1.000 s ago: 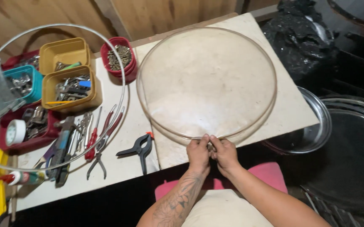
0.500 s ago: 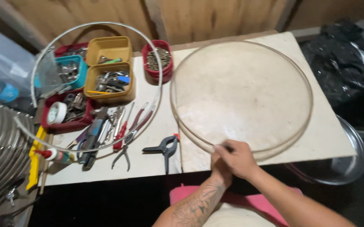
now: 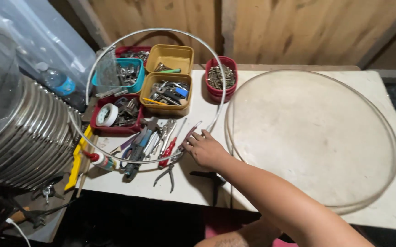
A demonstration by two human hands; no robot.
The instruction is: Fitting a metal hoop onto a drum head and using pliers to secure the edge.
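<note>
My right hand reaches left across the white table, fingers spread and resting on red-handled pliers in a row of hand tools. A black spring clamp lies just under my wrist. The hand sits between a thin metal hoop, which rings the tools and bins, and a large clear round drum skin lying flat to the right. My left hand is out of view; only a bit of that arm shows at the bottom edge.
Two yellow bins, a teal bin, a red bowl of screws and a red tray with tape stand at the back left. A ribbed metal shell lies at far left beside a glue bottle.
Both hands were at the near edge of the drum skin. My right hand has moved left onto the hand tools, the left hand has dropped out of view, and the view has swung left.
</note>
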